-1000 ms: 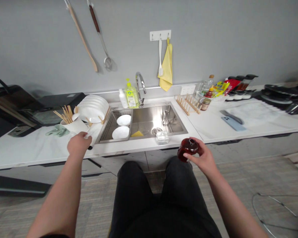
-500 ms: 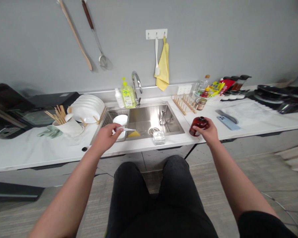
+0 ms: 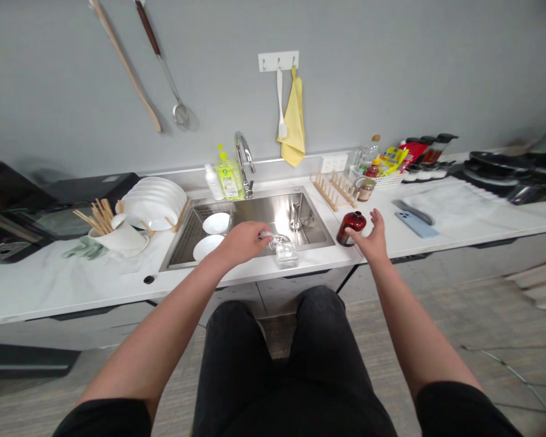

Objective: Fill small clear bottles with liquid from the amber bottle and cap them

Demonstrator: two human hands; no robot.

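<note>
My left hand [image 3: 246, 243] pinches a small whitish translucent piece with a tapered tip, like a small funnel [image 3: 268, 235]. It is held just above and left of a square clear glass bottle [image 3: 286, 256], which stands at the sink's front edge. My fingers partly hide the piece. Upright on the counter right of the sink is an amber bottle [image 3: 351, 229] with a dark neck. Beside it, my right hand [image 3: 371, 240] is open, fingers spread, its thumb close to or touching the bottle's side.
The steel sink [image 3: 321, 233] holds white bowls [image 3: 216, 223] at its left. Behind it rise a tap [image 3: 242, 158] and a green soap bottle [image 3: 230, 176]. A plate rack [image 3: 153, 203], a black cap [image 3: 148, 279], a wooden rack [image 3: 334, 191] and a phone [image 3: 416, 224] lie along the counter.
My left hand has moved right with the funnel-like piece, from over the bowls to the glass bottle. My right hand has loosened its hold on the amber bottle, which now stands on the counter.
</note>
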